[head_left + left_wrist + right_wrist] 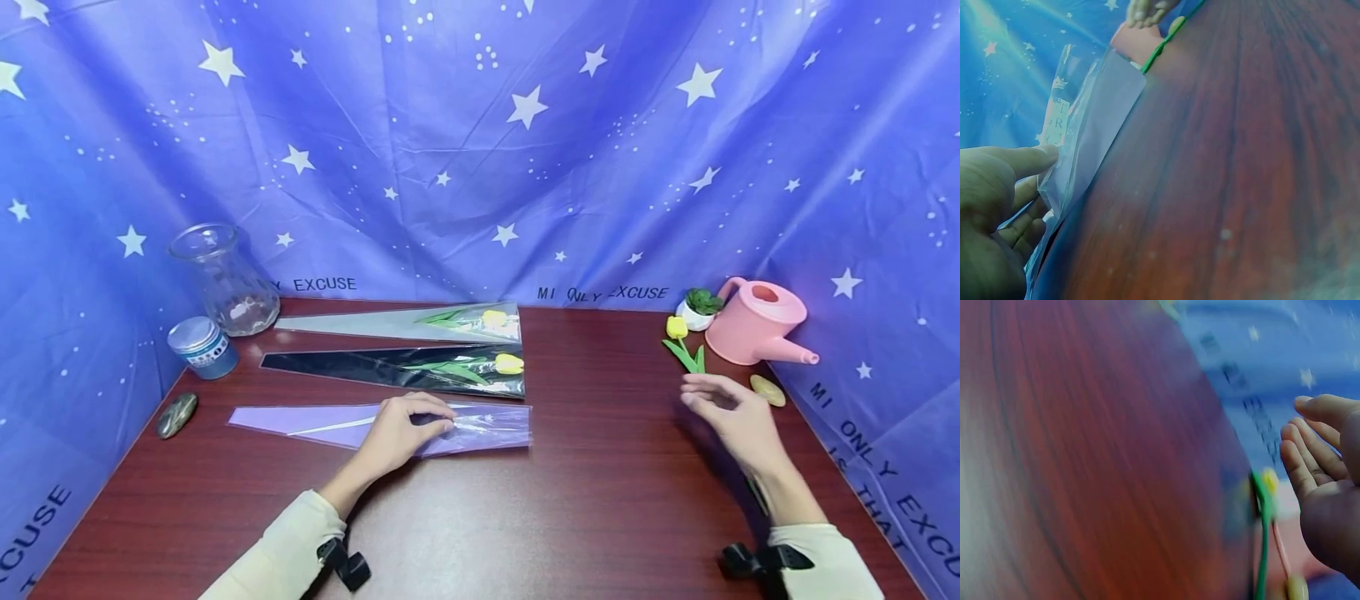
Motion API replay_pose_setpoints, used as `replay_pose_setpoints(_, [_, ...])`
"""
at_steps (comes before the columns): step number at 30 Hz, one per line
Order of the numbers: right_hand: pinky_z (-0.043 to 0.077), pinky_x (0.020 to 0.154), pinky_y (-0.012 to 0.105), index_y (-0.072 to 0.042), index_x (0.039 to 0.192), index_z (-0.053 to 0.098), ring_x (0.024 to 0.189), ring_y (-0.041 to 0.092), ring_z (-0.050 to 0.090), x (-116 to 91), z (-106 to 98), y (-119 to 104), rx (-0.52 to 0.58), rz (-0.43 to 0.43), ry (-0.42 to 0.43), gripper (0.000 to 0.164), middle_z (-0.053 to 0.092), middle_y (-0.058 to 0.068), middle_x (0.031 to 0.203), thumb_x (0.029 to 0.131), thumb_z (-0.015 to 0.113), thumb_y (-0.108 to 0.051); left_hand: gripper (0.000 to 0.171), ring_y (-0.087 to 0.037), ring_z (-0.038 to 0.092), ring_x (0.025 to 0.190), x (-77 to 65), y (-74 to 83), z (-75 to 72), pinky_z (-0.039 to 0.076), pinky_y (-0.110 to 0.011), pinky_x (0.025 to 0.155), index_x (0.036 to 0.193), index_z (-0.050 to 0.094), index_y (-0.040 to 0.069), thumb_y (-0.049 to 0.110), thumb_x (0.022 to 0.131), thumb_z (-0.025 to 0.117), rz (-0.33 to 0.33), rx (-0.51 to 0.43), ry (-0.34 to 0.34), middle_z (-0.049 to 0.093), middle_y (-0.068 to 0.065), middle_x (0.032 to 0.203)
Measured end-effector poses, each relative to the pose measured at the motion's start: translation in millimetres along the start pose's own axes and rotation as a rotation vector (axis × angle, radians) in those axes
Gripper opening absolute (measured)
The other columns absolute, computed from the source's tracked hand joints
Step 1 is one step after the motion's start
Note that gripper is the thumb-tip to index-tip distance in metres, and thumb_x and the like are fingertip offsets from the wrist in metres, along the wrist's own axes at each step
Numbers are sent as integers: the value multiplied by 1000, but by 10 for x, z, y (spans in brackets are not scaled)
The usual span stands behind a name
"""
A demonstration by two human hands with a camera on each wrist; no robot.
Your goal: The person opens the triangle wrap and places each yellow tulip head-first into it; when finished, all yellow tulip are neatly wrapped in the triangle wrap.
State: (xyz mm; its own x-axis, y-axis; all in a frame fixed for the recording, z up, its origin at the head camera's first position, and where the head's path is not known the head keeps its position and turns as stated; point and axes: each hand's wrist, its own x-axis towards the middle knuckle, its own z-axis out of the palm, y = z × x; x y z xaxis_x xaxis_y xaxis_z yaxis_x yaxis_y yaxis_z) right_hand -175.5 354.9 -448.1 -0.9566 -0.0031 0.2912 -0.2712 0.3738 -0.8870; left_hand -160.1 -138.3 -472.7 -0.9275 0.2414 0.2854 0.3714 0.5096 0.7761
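My left hand (405,427) pinches the clear upper film of a lilac flower sleeve (300,422) lying on the table. In the left wrist view the thumb presses the sleeve's film (1063,147), and the sleeve's mouth gapes slightly. My right hand (738,417) hovers at the right with relaxed fingers and nothing in them. Beneath and beyond it lies a yellow artificial tulip (677,327) with green leaves; the hand hides part of its stem. In the right wrist view the tulip's green stem (1264,544) runs beside the hand (1329,481), apart from the fingers.
Behind the lilac sleeve lie a black sleeve (315,365) and a grey one (352,325), each holding a yellow tulip. A glass vase (240,283), a blue jar (204,350) and a dark stone (177,415) stand left. Right are a pink watering can (750,325), potted plant (701,310) and pale stone (767,390).
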Motion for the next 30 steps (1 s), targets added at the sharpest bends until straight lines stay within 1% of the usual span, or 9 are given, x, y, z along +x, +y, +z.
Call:
replay_pose_setpoints(3, [55,77,7,5,124,68,88,-6,72,-46,-246,143,-21,51,4,30,78,-15,96,94,71,1,11,-8,72,104,4,-3,4,54,-33,103,94,84,28,20,86,85,-5,-6,-2,78,15,99])
replay_pose_setpoints(6, [54,72,6,-5,122,72,85,-9,71,-83,-435,274,-97,128,19,27,76,-23,92,95,72,-4,11,-8,72,104,7,-8,9,54,-33,103,94,84,27,20,86,85,-5,-8,-4,78,14,100])
replay_pose_setpoints(9, [54,70,6,-13,120,74,82,-11,69,-122,-551,365,-144,215,15,25,74,-27,91,95,74,-8,11,-9,72,104,5,-12,10,54,-33,104,94,84,27,20,86,85,-5,-7,-4,79,14,100])
replay_pose_setpoints(12, [53,69,7,-14,118,75,81,-12,69,-147,-588,398,-151,265,9,25,73,-28,90,94,76,-10,11,-8,72,105,2,-13,8,54,-33,104,94,84,27,19,86,85,-10,-9,-3,79,14,100])
replay_pose_setpoints(16, [52,69,6,-6,120,74,80,-12,68,-148,-564,382,-188,257,-2,29,72,-30,90,93,78,-13,11,-8,72,105,-2,-10,3,54,-33,104,94,84,28,20,86,85,-20,-9,1,78,14,100])
replay_pose_setpoints(20, [50,68,6,7,123,68,79,-13,66,-139,-538,356,-266,236,-17,41,68,-31,87,92,80,-16,11,-9,72,106,-2,-11,-1,54,-33,104,94,84,28,20,86,85,-26,-10,-2,78,13,101])
replay_pose_setpoints(23, [49,67,6,12,125,66,77,-14,64,-136,-519,337,-333,236,-21,49,66,-33,85,91,80,-21,11,-9,72,106,-2,-13,-1,53,-33,105,94,84,28,20,86,85,-30,-13,-4,78,13,102])
replay_pose_setpoints(26, [46,65,7,8,124,69,74,-17,60,-134,-489,318,-430,224,-12,51,65,-33,81,90,82,-27,11,-9,72,107,-6,-12,-4,53,-33,105,94,84,28,20,86,85,-34,-12,-7,78,13,102])
replay_pose_setpoints(30, [41,62,13,-1,116,77,70,-16,53,-114,-427,294,-607,173,9,42,68,-23,78,87,84,-31,11,-10,72,107,-12,-8,-11,54,-34,105,95,83,29,21,87,84,-41,-12,-10,78,14,102])
